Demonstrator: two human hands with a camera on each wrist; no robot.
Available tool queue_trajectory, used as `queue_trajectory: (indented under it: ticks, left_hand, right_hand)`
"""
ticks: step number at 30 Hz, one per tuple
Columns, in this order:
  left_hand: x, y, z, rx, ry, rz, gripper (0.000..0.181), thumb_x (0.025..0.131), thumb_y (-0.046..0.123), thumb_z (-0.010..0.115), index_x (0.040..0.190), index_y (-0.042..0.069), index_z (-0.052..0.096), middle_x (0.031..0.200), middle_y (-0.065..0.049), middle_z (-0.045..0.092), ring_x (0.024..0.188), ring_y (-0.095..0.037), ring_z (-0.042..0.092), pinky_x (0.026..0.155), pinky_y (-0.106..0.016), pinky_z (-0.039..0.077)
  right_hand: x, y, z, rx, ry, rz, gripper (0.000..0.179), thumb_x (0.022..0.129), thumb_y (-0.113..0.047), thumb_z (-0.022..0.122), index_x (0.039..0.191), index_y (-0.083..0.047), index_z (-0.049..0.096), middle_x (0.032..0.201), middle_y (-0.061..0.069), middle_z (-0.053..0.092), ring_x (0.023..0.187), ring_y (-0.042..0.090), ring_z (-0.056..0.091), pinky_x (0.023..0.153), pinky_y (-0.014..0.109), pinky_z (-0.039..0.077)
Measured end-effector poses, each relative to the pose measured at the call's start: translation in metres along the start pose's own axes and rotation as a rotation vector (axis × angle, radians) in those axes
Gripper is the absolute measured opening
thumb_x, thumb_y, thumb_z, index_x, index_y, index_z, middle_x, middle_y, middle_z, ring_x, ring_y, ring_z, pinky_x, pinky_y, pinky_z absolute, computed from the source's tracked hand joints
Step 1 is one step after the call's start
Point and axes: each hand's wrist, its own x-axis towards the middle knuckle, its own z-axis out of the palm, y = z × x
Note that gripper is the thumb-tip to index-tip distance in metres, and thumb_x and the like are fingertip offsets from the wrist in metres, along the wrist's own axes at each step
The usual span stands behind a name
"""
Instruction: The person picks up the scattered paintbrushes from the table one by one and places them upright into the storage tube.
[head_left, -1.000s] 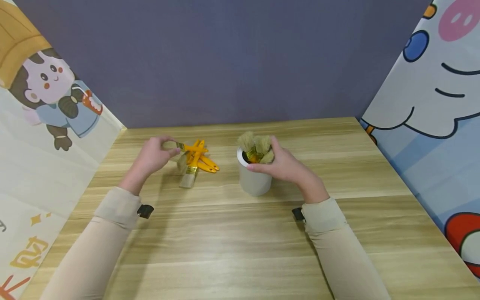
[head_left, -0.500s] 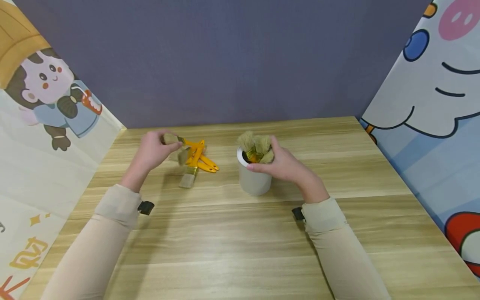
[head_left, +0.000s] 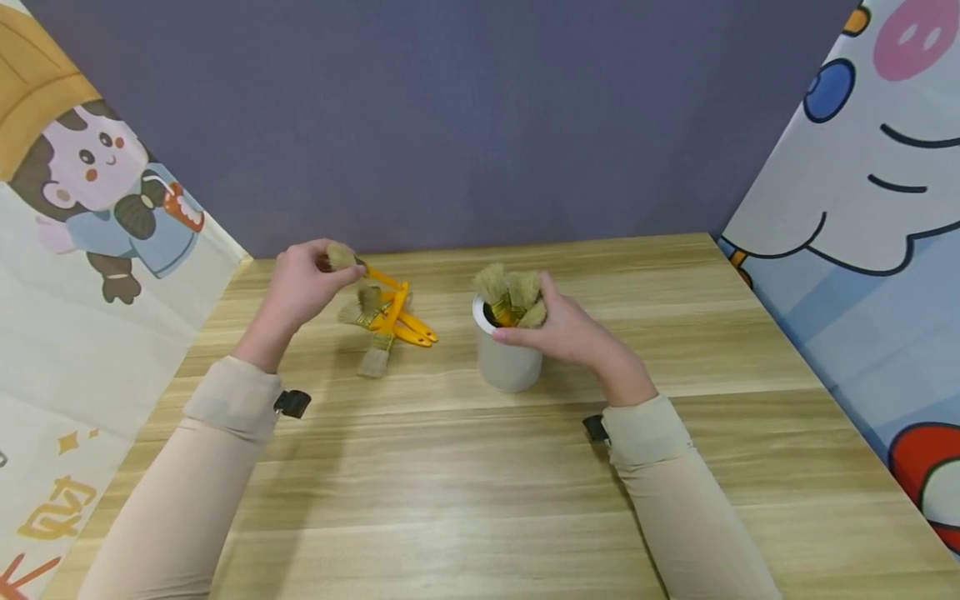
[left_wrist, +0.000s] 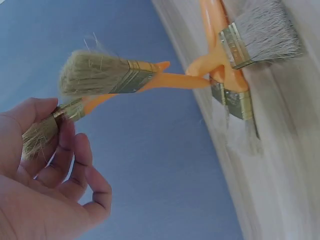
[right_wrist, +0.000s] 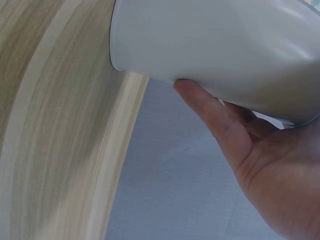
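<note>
At the back left of the table, my left hand (head_left: pixel 298 283) pinches a paintbrush (left_wrist: pixel 40 137) near its metal band, the bristles beside the fingers and the orange handle pointing right over the pile. Several more orange-handled paintbrushes (head_left: pixel 375 362) lie crossed there, with pale bristles. In the left wrist view another brush (left_wrist: pixel 97 74) overlaps the held one. Further right, my right hand (head_left: pixel 576 335) grips the rim side of a white cylindrical pot (head_left: pixel 508 367). Bristle ends of several brushes (head_left: pixel 492 283) stick up out of it; their handles are mostly hidden inside.
The wood-grain table (head_left: pixel 450 500) runs back to a grey-blue wall (head_left: pixel 480 125). Cartoon-printed panels flank it, a left panel (head_left: pixel 97 317) and a right panel (head_left: pixel 862 292). A black strap device (head_left: pixel 292 403) sits at the left sleeve cuff.
My left hand has risen toward the back wall with the pinched paintbrush, which tilts more and pulls away from the pile's bristles. The right hand and the pot stay put.
</note>
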Motion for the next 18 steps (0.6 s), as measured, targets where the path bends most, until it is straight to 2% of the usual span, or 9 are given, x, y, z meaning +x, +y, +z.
queue_trajectory:
  ticks: [2,5,9,12,15,18]
  left_hand:
    - [0.0,-0.003,0.002,-0.014,-0.023,-0.01,0.033,0.102,0.038,0.073,0.12,0.011,0.071,0.088,-0.001,0.068,0.067,-0.017,0.051,0.059,-0.032,0.042]
    - [0.0,-0.008,0.006,-0.053,-0.068,-0.049,0.035,0.107,0.038,0.064,0.13,0.011,0.067,0.088,-0.004,0.07,0.057,-0.016,0.047,0.052,-0.032,0.038]
    - [0.001,-0.013,0.013,-0.11,-0.101,-0.1,0.032,0.113,0.035,0.053,0.134,0.012,0.062,0.081,-0.005,0.074,0.045,-0.013,0.039,0.044,-0.032,0.033]
    - [0.0,-0.015,0.018,-0.092,-0.093,-0.093,0.031,0.114,0.032,0.051,0.134,0.01,0.061,0.077,-0.007,0.075,0.044,-0.011,0.038,0.043,-0.031,0.034]
    - [0.001,-0.017,0.021,-0.028,-0.093,-0.062,0.032,0.115,0.03,0.049,0.135,0.008,0.059,0.078,-0.013,0.075,0.048,-0.013,0.05,0.044,-0.031,0.038]
    - [0.002,-0.018,0.025,0.029,-0.108,-0.035,0.032,0.115,0.028,0.047,0.137,0.006,0.056,0.086,-0.018,0.074,0.061,-0.022,0.067,0.047,-0.031,0.043]
  right_hand:
    - [0.0,0.0,0.0,0.003,0.002,-0.004,0.123,0.078,-0.074,0.083,0.165,-0.02,0.015,0.17,0.018,0.035,0.159,0.038,0.035,0.125,0.061,0.036]
    - [0.0,0.0,0.001,0.0,0.002,-0.004,0.123,0.077,-0.074,0.083,0.165,-0.02,0.016,0.169,0.019,0.035,0.159,0.038,0.035,0.125,0.061,0.036]
    - [0.0,-0.001,0.001,-0.007,0.0,0.005,0.128,0.077,-0.075,0.082,0.167,-0.019,0.01,0.171,0.02,0.032,0.16,0.038,0.034,0.126,0.061,0.035]
    - [0.0,0.0,0.0,-0.008,-0.001,0.009,0.13,0.077,-0.076,0.082,0.168,-0.019,0.008,0.172,0.02,0.031,0.16,0.039,0.033,0.126,0.061,0.034]
    - [0.001,0.0,0.0,-0.007,-0.002,0.009,0.131,0.077,-0.076,0.082,0.169,-0.02,0.007,0.172,0.02,0.031,0.16,0.039,0.033,0.126,0.061,0.034]
    - [0.001,0.0,0.0,-0.004,-0.001,0.005,0.129,0.077,-0.076,0.082,0.168,-0.02,0.009,0.171,0.019,0.032,0.159,0.038,0.034,0.125,0.061,0.035]
